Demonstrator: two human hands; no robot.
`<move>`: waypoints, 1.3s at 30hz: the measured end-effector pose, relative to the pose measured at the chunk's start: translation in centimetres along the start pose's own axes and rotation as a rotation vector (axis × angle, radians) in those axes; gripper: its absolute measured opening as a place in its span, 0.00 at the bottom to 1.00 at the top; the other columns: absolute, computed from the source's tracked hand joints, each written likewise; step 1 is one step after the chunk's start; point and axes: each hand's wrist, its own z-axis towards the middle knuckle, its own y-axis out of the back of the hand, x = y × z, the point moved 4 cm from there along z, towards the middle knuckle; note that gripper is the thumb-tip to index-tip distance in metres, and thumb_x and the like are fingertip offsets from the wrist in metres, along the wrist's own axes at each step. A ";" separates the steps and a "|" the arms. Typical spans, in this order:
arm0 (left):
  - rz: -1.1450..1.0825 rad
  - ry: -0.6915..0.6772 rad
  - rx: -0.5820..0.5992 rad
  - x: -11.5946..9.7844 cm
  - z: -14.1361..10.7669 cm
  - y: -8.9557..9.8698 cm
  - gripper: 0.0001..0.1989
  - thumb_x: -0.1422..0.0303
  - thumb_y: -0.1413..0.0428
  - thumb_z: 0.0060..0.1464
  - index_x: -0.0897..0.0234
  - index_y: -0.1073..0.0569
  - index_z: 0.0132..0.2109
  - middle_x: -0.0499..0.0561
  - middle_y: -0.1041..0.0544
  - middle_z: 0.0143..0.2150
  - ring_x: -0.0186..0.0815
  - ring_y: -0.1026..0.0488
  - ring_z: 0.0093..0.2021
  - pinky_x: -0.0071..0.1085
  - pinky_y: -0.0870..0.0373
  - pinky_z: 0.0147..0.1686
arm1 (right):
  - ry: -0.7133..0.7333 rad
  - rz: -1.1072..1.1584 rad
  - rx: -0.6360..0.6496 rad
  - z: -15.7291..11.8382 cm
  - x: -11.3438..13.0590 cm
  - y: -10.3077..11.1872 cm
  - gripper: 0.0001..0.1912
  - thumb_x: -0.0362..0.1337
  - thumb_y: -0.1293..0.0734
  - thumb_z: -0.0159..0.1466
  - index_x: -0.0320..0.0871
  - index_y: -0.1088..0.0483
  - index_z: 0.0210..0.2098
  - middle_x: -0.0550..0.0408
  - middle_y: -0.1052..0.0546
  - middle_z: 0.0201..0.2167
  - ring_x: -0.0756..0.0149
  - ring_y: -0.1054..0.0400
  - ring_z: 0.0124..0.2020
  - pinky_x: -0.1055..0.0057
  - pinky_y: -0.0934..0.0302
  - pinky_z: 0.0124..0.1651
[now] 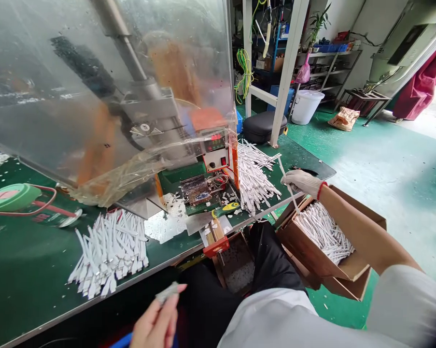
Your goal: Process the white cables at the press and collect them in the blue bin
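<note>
My right hand (302,182), in a white knit glove with a red cuff, is closed around a thin white strip (282,166) above the edge of an open cardboard box. The strip sticks out above and below my fingers. That box (375,212) holds many similar white strips (324,232). Low in the view, my bare left hand (156,321) pinches a small pale greyish-white piece (167,292) between thumb and fingers; its kind is unclear. On the green bench lie a pile of white strips with flat, wide ends (111,249) and another pile of white strips (256,179).
A machine behind a clear plastic shield (189,63) stands on the bench (33,256). In front are a yellow-green-handled scraper (225,210), a red clamp (216,246) and white scraps. A green-and-pink fan-like object (18,198) lies left. A white post (288,72) rises behind.
</note>
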 end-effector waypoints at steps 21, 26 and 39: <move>-0.251 -0.229 0.411 -6.7 -0.1 -14.8 0.22 0.52 0.47 0.61 0.68 0.24 0.45 0.46 0.26 0.21 0.28 0.31 0.17 0.22 0.38 0.18 | 0.307 0.585 0.582 -12.8 7.0 -13.0 0.19 0.47 0.27 0.59 0.39 0.28 0.40 0.56 0.28 0.23 0.74 0.38 0.18 0.78 0.42 0.20; -0.316 -0.212 0.439 -6.5 0.1 -14.8 0.22 0.51 0.47 0.60 0.68 0.24 0.41 0.46 0.27 0.21 0.28 0.31 0.17 0.22 0.35 0.19 | 0.245 0.700 0.470 -12.0 6.1 -12.6 0.24 0.53 0.29 0.61 0.37 0.25 0.42 0.49 0.23 0.29 0.72 0.33 0.24 0.79 0.42 0.23; -0.258 -0.240 0.276 -7.2 0.8 -14.3 0.21 0.52 0.45 0.59 0.66 0.28 0.29 0.53 0.22 0.25 0.34 0.24 0.21 0.27 0.28 0.22 | 0.266 0.410 0.547 -14.5 5.8 -16.2 0.16 0.49 0.32 0.63 0.41 0.25 0.37 0.54 0.25 0.25 0.69 0.32 0.24 0.76 0.36 0.27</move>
